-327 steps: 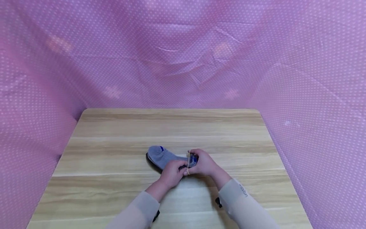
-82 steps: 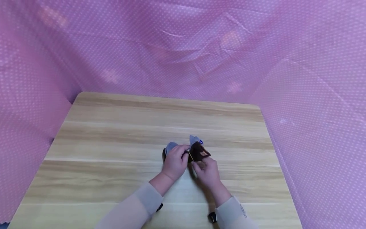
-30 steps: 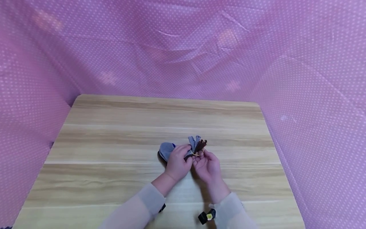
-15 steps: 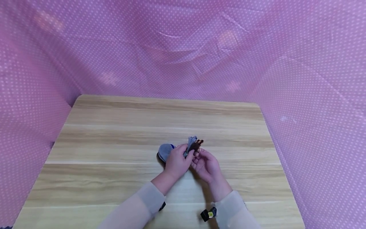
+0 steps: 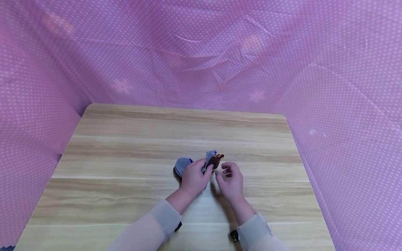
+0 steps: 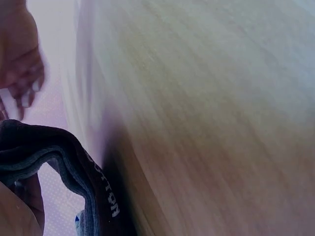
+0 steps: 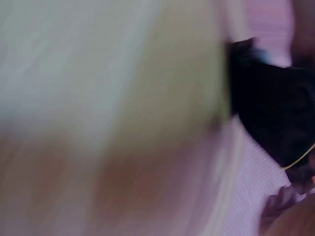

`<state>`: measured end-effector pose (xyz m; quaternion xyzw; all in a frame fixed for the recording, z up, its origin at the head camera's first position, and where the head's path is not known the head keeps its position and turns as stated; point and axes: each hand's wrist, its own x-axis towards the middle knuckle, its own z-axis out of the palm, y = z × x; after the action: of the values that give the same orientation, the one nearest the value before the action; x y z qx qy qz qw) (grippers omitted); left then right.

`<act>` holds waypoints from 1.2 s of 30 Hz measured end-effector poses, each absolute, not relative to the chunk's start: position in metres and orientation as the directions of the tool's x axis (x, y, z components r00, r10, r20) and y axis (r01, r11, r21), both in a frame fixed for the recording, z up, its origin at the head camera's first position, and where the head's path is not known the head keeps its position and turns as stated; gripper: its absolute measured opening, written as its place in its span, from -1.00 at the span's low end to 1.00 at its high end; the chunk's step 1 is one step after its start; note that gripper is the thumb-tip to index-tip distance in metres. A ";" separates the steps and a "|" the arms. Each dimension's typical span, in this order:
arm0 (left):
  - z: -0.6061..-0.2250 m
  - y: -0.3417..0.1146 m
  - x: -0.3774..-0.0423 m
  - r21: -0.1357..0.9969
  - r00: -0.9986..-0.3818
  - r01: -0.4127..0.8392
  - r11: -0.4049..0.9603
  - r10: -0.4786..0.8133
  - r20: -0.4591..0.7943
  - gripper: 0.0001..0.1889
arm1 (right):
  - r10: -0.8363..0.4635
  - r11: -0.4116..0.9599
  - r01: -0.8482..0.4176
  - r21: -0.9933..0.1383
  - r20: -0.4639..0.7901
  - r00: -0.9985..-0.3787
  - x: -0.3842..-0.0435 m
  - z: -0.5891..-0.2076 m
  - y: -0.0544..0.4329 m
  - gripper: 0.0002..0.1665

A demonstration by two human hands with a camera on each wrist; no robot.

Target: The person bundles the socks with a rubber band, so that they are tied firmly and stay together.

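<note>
My left hand (image 5: 195, 178) grips a bundle of grey and dark brown socks around its middle. A grey toe end (image 5: 182, 166) sticks out on the left, and the bunched dark cuffs (image 5: 215, 161) fan out on the right. White lettering marks a dark sock (image 6: 107, 194) in the left wrist view. A thin yellow rubber band (image 7: 298, 158) runs across the dark fabric in the right wrist view. Just right of the cuffs, my right hand (image 5: 231, 183) stands apart with loosely bent fingers, holding nothing. The left palm and fingers hide the middle of the bundle.
A light wood-grain table (image 5: 125, 146) lies under the hands. Pink dotted cloth (image 5: 201, 62) hangs behind it and along both sides. Black wrist devices, such as the one by the right cuff (image 5: 233, 236), sit near the sleeves.
Earlier the right hand stretched the rubber band at the cuffs. Within the last half second its fingers have let go and drawn back right. The left hand keeps its grip on the socks.
</note>
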<state>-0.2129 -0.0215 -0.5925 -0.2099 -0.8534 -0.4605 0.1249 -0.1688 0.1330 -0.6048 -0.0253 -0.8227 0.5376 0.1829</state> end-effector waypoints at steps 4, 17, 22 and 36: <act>-0.594 -0.020 -0.213 0.761 -0.897 0.441 0.476 0.257 0.359 -0.79 | -0.028 0.728 -0.433 -0.532 0.608 -0.794 -0.169 -0.612 0.137 -0.70; -0.597 -0.021 -0.216 0.776 -0.909 0.414 0.476 0.178 0.376 -0.77 | 0.101 0.225 -0.160 -0.961 0.187 -0.977 -0.172 -0.604 0.140 -0.88; -0.601 -0.024 -0.218 0.777 -0.912 0.394 0.490 0.102 0.398 -0.81 | 0.015 -0.106 0.225 -0.969 -0.228 -0.974 -0.175 -0.596 0.144 -0.85; -0.606 -0.020 -0.216 0.694 -0.876 0.474 0.542 0.209 0.435 -0.77 | -0.485 0.789 -0.483 -0.379 0.097 -0.869 -0.178 -0.578 0.151 -0.82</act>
<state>-0.2157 -0.0204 -0.6055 -0.1973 -0.8647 -0.4361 0.1522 -0.1782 0.1507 -0.5776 0.2558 -0.9459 0.1995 -0.0027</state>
